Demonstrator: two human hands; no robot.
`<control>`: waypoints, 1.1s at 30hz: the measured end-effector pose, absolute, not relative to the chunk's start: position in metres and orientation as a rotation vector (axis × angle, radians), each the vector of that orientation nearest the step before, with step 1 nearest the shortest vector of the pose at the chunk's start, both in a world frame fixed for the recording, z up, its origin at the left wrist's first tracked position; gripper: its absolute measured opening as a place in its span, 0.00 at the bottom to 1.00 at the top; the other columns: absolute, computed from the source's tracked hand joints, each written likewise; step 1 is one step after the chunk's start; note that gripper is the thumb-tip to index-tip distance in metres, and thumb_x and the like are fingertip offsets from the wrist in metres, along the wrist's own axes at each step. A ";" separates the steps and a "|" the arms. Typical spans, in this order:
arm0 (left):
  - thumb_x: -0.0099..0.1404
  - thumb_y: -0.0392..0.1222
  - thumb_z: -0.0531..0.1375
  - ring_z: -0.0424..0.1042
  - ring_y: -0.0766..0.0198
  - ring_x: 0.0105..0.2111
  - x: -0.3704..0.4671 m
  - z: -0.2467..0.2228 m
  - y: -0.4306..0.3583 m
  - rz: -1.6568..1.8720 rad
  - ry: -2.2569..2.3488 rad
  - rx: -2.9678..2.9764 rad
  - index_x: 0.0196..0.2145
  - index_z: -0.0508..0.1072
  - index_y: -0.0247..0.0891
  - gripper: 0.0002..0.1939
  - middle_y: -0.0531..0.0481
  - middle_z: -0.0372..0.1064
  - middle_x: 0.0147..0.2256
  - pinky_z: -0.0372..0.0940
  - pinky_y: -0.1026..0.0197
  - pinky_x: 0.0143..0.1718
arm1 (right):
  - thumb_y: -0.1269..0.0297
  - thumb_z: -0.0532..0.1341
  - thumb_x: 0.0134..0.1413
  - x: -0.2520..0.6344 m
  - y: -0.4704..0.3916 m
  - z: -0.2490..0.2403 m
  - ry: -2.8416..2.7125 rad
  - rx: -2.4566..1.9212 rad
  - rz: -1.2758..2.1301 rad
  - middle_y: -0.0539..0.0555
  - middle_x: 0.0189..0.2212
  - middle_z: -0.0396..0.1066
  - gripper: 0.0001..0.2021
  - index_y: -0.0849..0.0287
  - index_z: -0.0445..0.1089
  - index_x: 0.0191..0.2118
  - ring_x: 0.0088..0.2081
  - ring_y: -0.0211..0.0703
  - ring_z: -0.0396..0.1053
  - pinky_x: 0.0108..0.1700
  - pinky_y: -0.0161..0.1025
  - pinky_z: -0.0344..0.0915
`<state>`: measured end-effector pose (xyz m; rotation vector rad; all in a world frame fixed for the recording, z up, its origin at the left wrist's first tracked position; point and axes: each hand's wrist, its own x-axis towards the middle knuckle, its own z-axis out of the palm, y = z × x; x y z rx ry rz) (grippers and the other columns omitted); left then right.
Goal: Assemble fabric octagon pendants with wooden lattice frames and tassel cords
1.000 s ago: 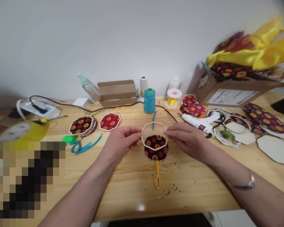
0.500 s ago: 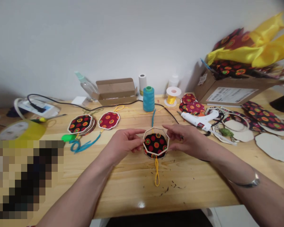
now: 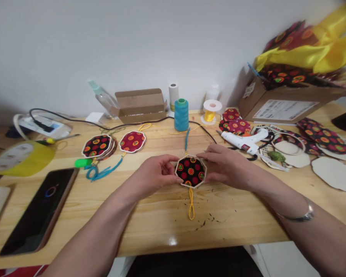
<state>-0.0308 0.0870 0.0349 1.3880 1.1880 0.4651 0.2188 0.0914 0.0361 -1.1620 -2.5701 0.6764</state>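
Observation:
A pale octagonal frame (image 3: 205, 178) lies around a black fabric-covered piece (image 3: 191, 171) with red and orange flower motifs. My left hand (image 3: 158, 173) grips its left edge, thumb on the front and fingers curled by the upper corner. At the right edge my right hand (image 3: 226, 167) pinches the frame between thumb and fingers. A looped yellow cord (image 3: 192, 206) hangs from the piece's lower edge, and a short blue cord (image 3: 187, 140) runs from its top toward a teal thread cone (image 3: 181, 115).
Left of the hands are a stack of patterned pieces (image 3: 96, 146), a red piece (image 3: 132, 141) and a phone (image 3: 40, 211). A white glue gun (image 3: 245, 141) rests at right before a cardboard box (image 3: 285, 104). A black cable (image 3: 103, 127) crosses the back of the table.
The octagonal frame has come down onto the black patterned piece and now lines up with its outline. Both hands moved with it and still hold its sides. The view shifted slightly.

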 end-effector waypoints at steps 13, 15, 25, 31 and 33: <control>0.49 0.47 0.67 0.59 0.67 0.24 -0.032 0.038 0.084 0.262 1.342 1.914 0.45 0.69 0.42 0.25 0.58 0.60 0.25 0.52 0.65 0.25 | 0.60 0.63 0.53 0.214 0.090 0.034 -2.602 -1.131 0.603 0.55 0.36 0.65 0.18 0.55 0.68 0.51 0.37 0.44 0.63 0.37 0.39 0.60; 0.49 0.47 0.66 0.60 0.66 0.25 -0.031 0.039 0.084 0.227 1.360 1.942 0.44 0.68 0.42 0.24 0.57 0.62 0.26 0.52 0.65 0.26 | 0.60 0.63 0.54 0.213 0.090 0.033 -2.605 -1.125 0.602 0.55 0.36 0.65 0.18 0.55 0.68 0.50 0.37 0.44 0.63 0.37 0.39 0.60; 0.50 0.50 0.65 0.61 0.65 0.25 -0.030 0.039 0.085 0.186 1.383 1.964 0.44 0.69 0.42 0.24 0.56 0.64 0.27 0.51 0.64 0.26 | 0.61 0.62 0.55 0.213 0.091 0.035 -2.619 -1.128 0.641 0.54 0.35 0.65 0.16 0.55 0.68 0.50 0.37 0.44 0.62 0.38 0.39 0.60; 0.51 0.50 0.64 0.59 0.66 0.24 -0.029 0.039 0.085 0.193 1.367 1.979 0.44 0.70 0.41 0.23 0.57 0.63 0.25 0.49 0.64 0.26 | 0.62 0.62 0.54 0.212 0.091 0.035 -2.618 -1.137 0.653 0.55 0.35 0.65 0.17 0.56 0.68 0.50 0.38 0.45 0.63 0.38 0.40 0.60; 0.51 0.49 0.64 0.59 0.66 0.24 -0.030 0.039 0.086 0.195 1.363 1.983 0.44 0.70 0.41 0.23 0.57 0.62 0.24 0.49 0.64 0.26 | 0.61 0.62 0.54 0.212 0.091 0.036 -2.617 -1.133 0.656 0.55 0.35 0.65 0.17 0.56 0.68 0.50 0.38 0.45 0.63 0.38 0.40 0.60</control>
